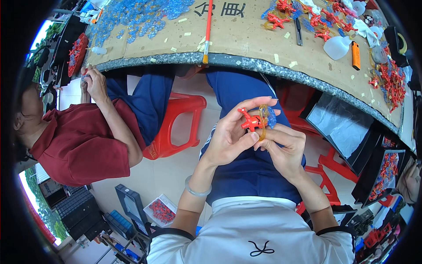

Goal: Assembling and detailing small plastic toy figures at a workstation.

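- The left hand (228,136), near the centre of the frame, pinches 1 red figure (250,121) between its thumb and bent fingers
- The right hand (285,147), just beside it, has its thumb and fingertips pressed together at the lower end of a clear yellow piece (263,112); the exact contact is partly hidden by the fingers
- The yellow piece stands at the right side of the red figure, and a clear blue piece (271,118) is next to it; so 3 colours are together in the 2 hands, but I cannot tell if they are fixed to each other
- By my judgement, this 1 item is partway, and much seems to be left: a wide spread of blue pieces (145,17) lies loose at the upper left of the frame, and a red heap (392,86) lies at the right on the table (246,39)
- Containers: a red dish (82,55) at the left edge holds small red pieces
- A white box (163,196) at the lower left holds many red pieces with some blue between
- A black bin (368,178) at the right holds a similar red and blue mix
- A black tray (327,134), above that bin, has clear plastic film inside
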